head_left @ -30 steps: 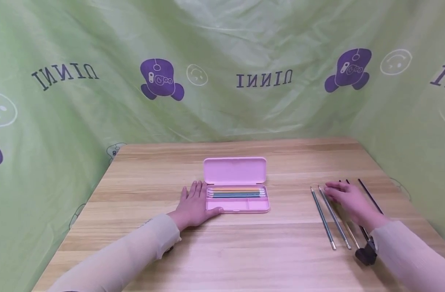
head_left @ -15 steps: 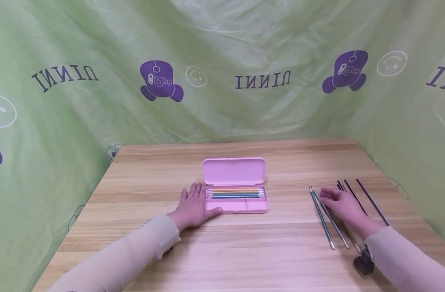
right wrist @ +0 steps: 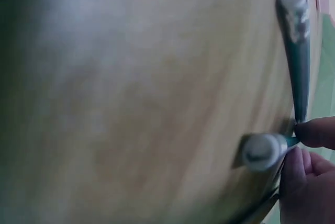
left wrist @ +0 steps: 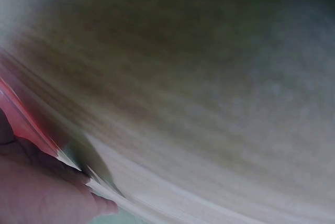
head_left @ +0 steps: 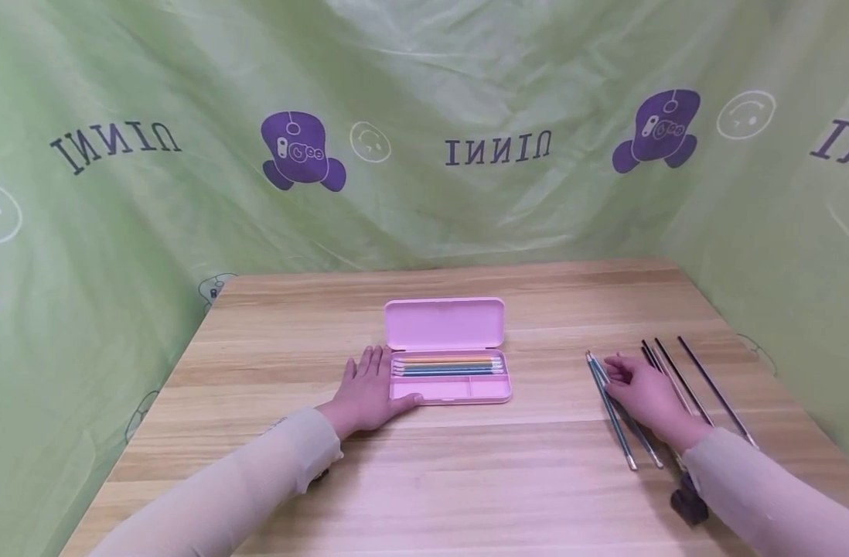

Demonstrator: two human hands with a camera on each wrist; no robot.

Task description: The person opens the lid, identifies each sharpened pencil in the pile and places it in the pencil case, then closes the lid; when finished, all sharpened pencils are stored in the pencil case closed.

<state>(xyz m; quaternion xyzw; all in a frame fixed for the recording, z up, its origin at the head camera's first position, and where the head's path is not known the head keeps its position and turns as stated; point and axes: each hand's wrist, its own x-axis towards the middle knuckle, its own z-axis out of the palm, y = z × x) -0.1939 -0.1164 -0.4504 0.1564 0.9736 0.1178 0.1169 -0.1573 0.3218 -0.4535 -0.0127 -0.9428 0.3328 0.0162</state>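
An open pink pencil case (head_left: pixel 431 389) lies mid-table, its lid (head_left: pixel 445 325) tipped back. Several pencils (head_left: pixel 448 367) lie in its rear compartment. My left hand (head_left: pixel 366 396) rests flat against the case's left side, fingers straight and thumb along the front edge. To the right, my right hand (head_left: pixel 649 396) pinches a teal pencil (head_left: pixel 647 445) between thumb and fingers. In the right wrist view, this pencil's white eraser end (right wrist: pixel 261 150) points at the camera. Another teal pencil (head_left: pixel 615 425) lies right beside it, their far ends nearly together.
Beyond my right hand lie several dark pencils, including a black one (head_left: pixel 682 379) and a separate dark one (head_left: pixel 717 392) farthest right. Green printed cloth (head_left: pixel 424 209) hangs behind the wooden table (head_left: pixel 292 309). A small black device (head_left: pixel 689 503) sits under the right wrist.
My right hand has moved slightly left and its fingers have closed on the pencil, whose far end has swung toward the neighbouring teal pencil. The left hand and case have stayed put.
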